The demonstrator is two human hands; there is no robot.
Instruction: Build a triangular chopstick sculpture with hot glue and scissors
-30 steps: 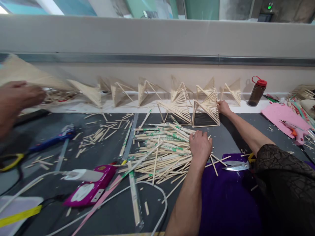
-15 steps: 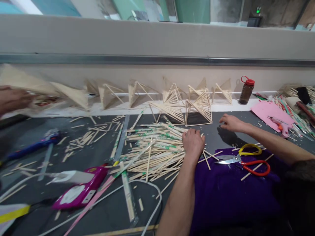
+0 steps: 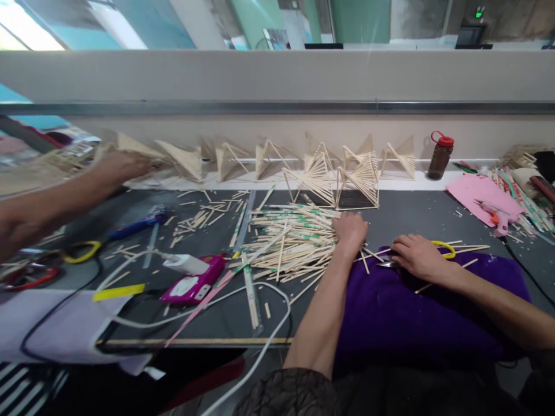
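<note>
My left hand (image 3: 350, 232) is at the right end of a loose pile of chopsticks (image 3: 299, 245), its fingers curled down over the stick ends. Some of the chopsticks are still in clear wrappers with green print. Over a purple cloth (image 3: 390, 312), my right hand (image 3: 418, 257) covers the middle of a pair of scissors (image 3: 448, 249), fingers bent around it. Only the blade tips and the yellow handle show; the red handle is hidden under the hand. A few loose sticks lie on the cloth beside it.
Twisted stick frames (image 3: 358, 179) line the back ledge, near a brown bottle (image 3: 440, 159). A pink glue gun (image 3: 500, 218) lies at right. At left are a magenta power strip (image 3: 195, 280), a white cable, a blue glue gun (image 3: 139, 224) and another person's hand (image 3: 130, 164).
My right hand has come from the bare tabletop toward me onto the scissors. My left hand stays at the pile. The view has swung left, and the other person's arm reaches further in.
</note>
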